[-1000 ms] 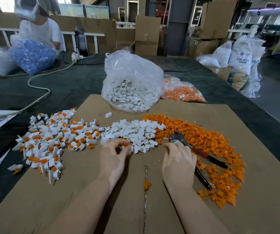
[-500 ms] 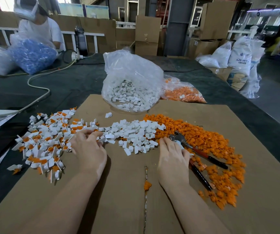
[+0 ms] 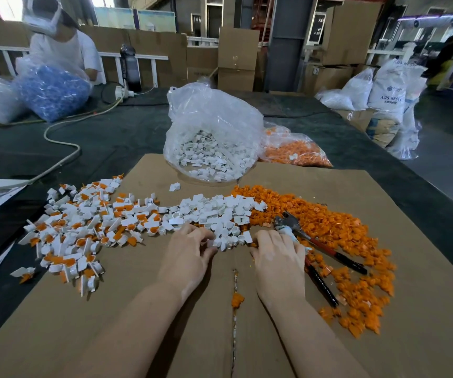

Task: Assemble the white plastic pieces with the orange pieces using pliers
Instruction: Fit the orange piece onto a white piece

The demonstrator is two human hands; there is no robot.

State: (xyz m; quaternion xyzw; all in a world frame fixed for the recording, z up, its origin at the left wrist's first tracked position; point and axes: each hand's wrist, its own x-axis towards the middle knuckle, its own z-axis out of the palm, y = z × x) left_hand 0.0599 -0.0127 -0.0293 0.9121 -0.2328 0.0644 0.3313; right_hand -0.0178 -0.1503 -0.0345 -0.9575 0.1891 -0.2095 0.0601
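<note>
On the cardboard sheet point(image 3: 383, 336) lie a loose pile of white pieces point(image 3: 220, 211), a spread of orange pieces point(image 3: 329, 225) to its right, and a heap of joined white-and-orange pieces point(image 3: 83, 230) to its left. My left hand point(image 3: 190, 255) is at the near edge of the white pile, fingers curled around a white piece. My right hand point(image 3: 277, 257) lies palm down beside it, where the white and orange pieces meet. It covers part of the pliers point(image 3: 288, 221), whose red-and-black handles stick out to its right. Its fingertips are hidden.
A clear bag of white pieces point(image 3: 211, 148) and a bag of orange pieces point(image 3: 293, 151) stand at the cardboard's far edge. One stray orange piece point(image 3: 237, 299) lies between my forearms. A white cable point(image 3: 64, 143) crosses the dark table at left. A person sits far left behind a bag of blue parts point(image 3: 51, 88).
My left hand carried a joined piece over to the left heap, then came back to the near edge of the white pile. My right hand barely shifted and the pliers stayed put.
</note>
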